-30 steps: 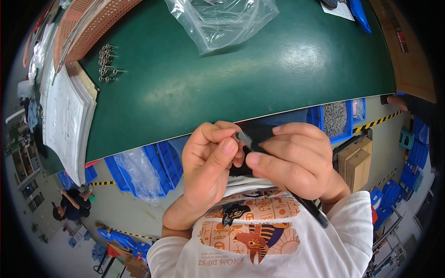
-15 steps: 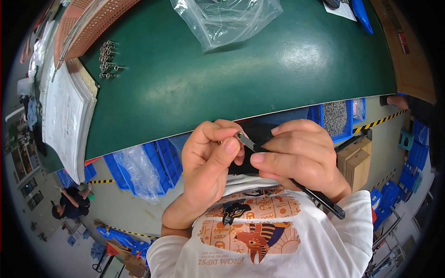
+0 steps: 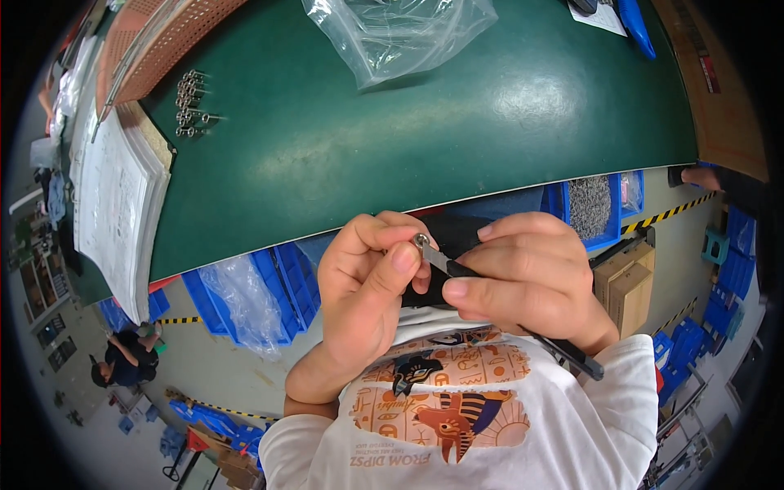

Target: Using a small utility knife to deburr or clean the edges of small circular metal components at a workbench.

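Note:
My left hand (image 3: 359,286) pinches a small shiny metal part with a round end (image 3: 421,240) between thumb and fingertips, just in front of the table edge. The rest of that part is hidden by the fingers. In my right hand (image 3: 531,278) is a utility knife (image 3: 572,356); its black handle runs out below the palm toward my sleeve. The knife's grey blade points up and left, with its tip at the round end of the metal part. Both hands are closed and close together, above my lap.
A green table (image 3: 343,163) spans the far side, bearing a pile of small ring-ended metal parts (image 3: 192,102), a clear plastic bag (image 3: 400,41) and a stack of papers (image 3: 122,204). Blue bins (image 3: 282,286) sit below its edge. Another person (image 3: 126,358) is at the far left.
The knife has turned slightly, so the blade shows more of its flat side, and the handle's end has shifted a little left. Both hands stay nearly in place.

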`<state>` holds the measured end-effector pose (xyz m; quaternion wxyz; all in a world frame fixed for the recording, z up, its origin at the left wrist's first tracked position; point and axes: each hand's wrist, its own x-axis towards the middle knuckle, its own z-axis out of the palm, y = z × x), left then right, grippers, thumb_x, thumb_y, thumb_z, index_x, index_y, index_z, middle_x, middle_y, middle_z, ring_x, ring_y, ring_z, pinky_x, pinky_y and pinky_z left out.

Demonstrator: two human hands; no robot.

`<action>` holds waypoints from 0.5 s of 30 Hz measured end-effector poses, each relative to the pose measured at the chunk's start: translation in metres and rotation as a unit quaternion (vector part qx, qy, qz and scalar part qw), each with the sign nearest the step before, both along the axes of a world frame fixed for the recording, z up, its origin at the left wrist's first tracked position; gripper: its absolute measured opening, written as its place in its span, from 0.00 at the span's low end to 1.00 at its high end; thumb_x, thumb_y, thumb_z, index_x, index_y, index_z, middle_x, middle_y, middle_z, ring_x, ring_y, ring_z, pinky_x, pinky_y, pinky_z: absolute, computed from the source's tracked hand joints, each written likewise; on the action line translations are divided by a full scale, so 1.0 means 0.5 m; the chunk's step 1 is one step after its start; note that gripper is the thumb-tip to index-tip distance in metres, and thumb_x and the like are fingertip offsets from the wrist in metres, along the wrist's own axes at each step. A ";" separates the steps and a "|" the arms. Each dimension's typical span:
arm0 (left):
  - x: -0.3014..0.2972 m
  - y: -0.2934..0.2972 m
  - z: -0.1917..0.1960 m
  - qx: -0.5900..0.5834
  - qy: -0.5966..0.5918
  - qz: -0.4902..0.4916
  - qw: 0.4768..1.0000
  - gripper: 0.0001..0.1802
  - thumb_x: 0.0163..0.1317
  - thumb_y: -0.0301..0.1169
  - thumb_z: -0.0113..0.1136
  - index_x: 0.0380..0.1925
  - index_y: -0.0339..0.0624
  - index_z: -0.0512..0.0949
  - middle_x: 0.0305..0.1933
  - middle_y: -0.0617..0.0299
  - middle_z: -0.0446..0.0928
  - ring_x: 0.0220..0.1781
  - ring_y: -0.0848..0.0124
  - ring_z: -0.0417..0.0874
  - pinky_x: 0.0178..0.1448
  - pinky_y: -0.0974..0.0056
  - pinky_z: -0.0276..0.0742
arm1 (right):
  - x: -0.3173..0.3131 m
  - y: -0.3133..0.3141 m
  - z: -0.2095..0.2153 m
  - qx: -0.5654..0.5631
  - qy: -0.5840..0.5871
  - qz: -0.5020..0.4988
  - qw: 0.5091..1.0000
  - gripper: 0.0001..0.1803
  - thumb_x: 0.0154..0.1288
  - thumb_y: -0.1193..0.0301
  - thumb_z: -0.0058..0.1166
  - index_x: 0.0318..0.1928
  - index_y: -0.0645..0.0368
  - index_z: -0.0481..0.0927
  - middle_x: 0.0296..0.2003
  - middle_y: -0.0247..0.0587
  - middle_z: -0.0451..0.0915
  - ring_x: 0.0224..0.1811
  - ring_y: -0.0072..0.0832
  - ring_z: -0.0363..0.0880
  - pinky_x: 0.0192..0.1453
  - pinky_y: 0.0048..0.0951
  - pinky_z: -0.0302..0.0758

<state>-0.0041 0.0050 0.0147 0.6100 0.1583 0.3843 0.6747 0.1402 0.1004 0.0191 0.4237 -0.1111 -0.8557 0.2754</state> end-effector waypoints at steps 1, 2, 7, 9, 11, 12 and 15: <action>0.000 -0.001 0.001 0.000 0.000 0.000 1.000 0.06 0.61 0.26 0.53 0.38 0.38 0.71 0.41 0.57 0.72 0.35 0.75 0.73 0.35 0.72 0.69 | -0.001 0.000 0.000 -0.039 0.013 0.013 0.999 0.10 0.45 0.70 0.60 0.32 0.58 0.81 0.21 0.33 0.77 0.20 0.22 0.75 0.32 0.24 0.75; 0.000 -0.002 0.003 -0.007 -0.005 -0.004 1.000 0.06 0.61 0.26 0.53 0.38 0.38 0.71 0.41 0.57 0.72 0.34 0.75 0.73 0.35 0.72 0.69 | -0.001 0.001 0.000 -0.039 0.013 0.013 0.999 0.10 0.45 0.70 0.60 0.32 0.58 0.81 0.21 0.33 0.77 0.20 0.22 0.75 0.32 0.24 0.75; -0.001 -0.005 0.001 -0.013 -0.009 -0.009 1.000 0.07 0.62 0.27 0.52 0.38 0.37 0.71 0.42 0.57 0.73 0.33 0.76 0.74 0.35 0.72 0.69 | -0.001 0.001 0.002 -0.045 0.009 0.014 0.999 0.10 0.45 0.70 0.61 0.31 0.59 0.82 0.21 0.33 0.76 0.20 0.22 0.74 0.32 0.23 0.75; -0.002 -0.005 -0.002 -0.007 -0.011 -0.015 1.000 0.07 0.62 0.28 0.52 0.39 0.38 0.71 0.42 0.57 0.73 0.33 0.76 0.74 0.35 0.72 0.69 | 0.000 0.001 0.002 -0.038 0.008 0.011 0.999 0.10 0.45 0.71 0.61 0.31 0.59 0.82 0.21 0.33 0.76 0.20 0.22 0.74 0.32 0.23 0.75; 0.000 -0.005 -0.003 -0.016 -0.008 -0.012 1.000 0.07 0.62 0.28 0.52 0.39 0.37 0.71 0.42 0.57 0.73 0.33 0.76 0.74 0.35 0.72 0.69 | 0.001 0.002 -0.001 -0.031 0.007 0.009 0.999 0.09 0.45 0.71 0.60 0.31 0.59 0.81 0.21 0.34 0.76 0.20 0.21 0.74 0.32 0.23 0.75; 0.001 -0.005 -0.002 -0.023 -0.006 -0.009 1.000 0.08 0.62 0.28 0.53 0.39 0.37 0.71 0.42 0.57 0.73 0.33 0.76 0.74 0.35 0.72 0.69 | 0.001 0.002 -0.001 0.000 -0.002 -0.001 1.000 0.09 0.46 0.71 0.59 0.31 0.58 0.81 0.21 0.34 0.76 0.21 0.21 0.74 0.32 0.23 0.75; -0.002 -0.005 0.002 -0.041 -0.022 -0.012 0.999 0.08 0.62 0.29 0.53 0.39 0.37 0.71 0.41 0.57 0.74 0.32 0.76 0.74 0.35 0.72 0.69 | -0.001 0.001 -0.001 0.050 -0.013 -0.020 0.998 0.08 0.47 0.71 0.57 0.30 0.58 0.81 0.21 0.33 0.77 0.21 0.21 0.74 0.32 0.23 0.75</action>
